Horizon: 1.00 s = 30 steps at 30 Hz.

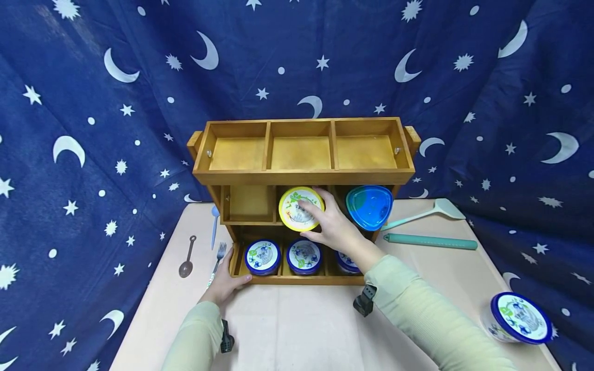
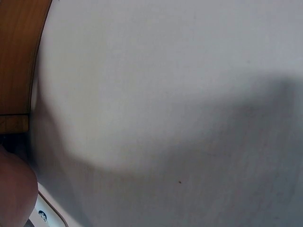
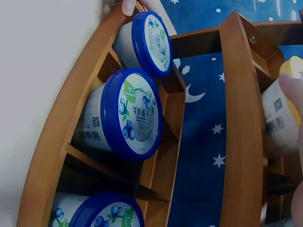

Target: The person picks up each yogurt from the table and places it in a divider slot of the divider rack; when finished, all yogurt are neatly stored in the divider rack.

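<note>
Gripping the yellow-lidded tub (image 1: 300, 208) at the rack's (image 1: 301, 176) middle tier, your right hand (image 1: 331, 225) curls around it.
Your left hand (image 1: 227, 285) rests open-fingered against the base; a clipped divider could tip the tub.

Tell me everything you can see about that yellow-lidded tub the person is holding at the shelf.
The yellow-lidded tub is a round container with a bright yellow rim around a white printed lid and a pale side bearing a barcode label. It lies tilted on its side, lid facing the camera, at the middle compartment of the wooden rack's middle tier. The right hand grips it, fingers curled over the lid's right edge. It looks like plastic.
</note>
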Each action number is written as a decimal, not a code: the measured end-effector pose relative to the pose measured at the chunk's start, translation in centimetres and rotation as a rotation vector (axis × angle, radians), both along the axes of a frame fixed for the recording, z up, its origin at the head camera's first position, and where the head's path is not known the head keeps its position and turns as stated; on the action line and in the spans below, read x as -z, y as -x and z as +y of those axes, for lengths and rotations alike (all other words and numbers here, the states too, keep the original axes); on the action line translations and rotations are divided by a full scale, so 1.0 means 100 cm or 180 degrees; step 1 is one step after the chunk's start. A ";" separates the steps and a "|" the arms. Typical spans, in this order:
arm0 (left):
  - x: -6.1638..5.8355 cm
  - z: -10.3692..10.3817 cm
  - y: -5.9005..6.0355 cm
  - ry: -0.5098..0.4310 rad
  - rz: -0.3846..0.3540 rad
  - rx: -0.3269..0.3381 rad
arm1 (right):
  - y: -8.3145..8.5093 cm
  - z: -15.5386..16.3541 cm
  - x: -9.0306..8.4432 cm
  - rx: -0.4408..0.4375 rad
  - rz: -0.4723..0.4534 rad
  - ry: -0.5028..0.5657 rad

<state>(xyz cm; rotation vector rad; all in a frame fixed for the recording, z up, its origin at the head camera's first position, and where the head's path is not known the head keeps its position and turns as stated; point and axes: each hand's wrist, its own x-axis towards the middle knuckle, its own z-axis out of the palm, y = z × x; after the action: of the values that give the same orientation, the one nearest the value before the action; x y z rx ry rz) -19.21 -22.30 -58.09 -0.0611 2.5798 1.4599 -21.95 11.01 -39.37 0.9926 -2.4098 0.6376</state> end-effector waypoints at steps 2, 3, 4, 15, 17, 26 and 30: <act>0.000 0.000 0.000 -0.0002 -0.0001 0.0001 | 0.000 -0.001 -0.001 0.0084 -0.0111 -0.0028; 0.000 0.000 0.000 -0.0010 0.0001 0.0002 | 0.000 -0.001 -0.002 0.0124 -0.0160 -0.0041; 0.001 0.000 0.000 -0.0003 0.0006 0.0005 | 0.000 -0.001 -0.002 0.0176 -0.0213 -0.0065; 0.001 -0.001 0.001 0.0149 -0.0015 0.0023 | -0.002 -0.001 -0.004 0.0333 -0.0354 -0.0214; 0.001 -0.001 0.001 0.0161 -0.0028 0.0025 | -0.003 0.000 -0.005 0.0363 -0.0287 -0.0268; 0.001 -0.001 0.001 0.0129 -0.0033 0.0018 | -0.016 0.002 -0.015 0.0136 0.0115 -0.0201; 0.000 -0.001 0.000 0.0150 0.0008 0.0027 | -0.024 0.005 -0.021 -0.0014 0.0213 -0.0202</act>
<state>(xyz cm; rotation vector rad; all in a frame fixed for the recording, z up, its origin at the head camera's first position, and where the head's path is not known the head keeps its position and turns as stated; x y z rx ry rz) -19.25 -22.42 -58.11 -0.0546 2.6135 1.3972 -19.50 11.52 -37.31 1.0289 -2.3829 0.5240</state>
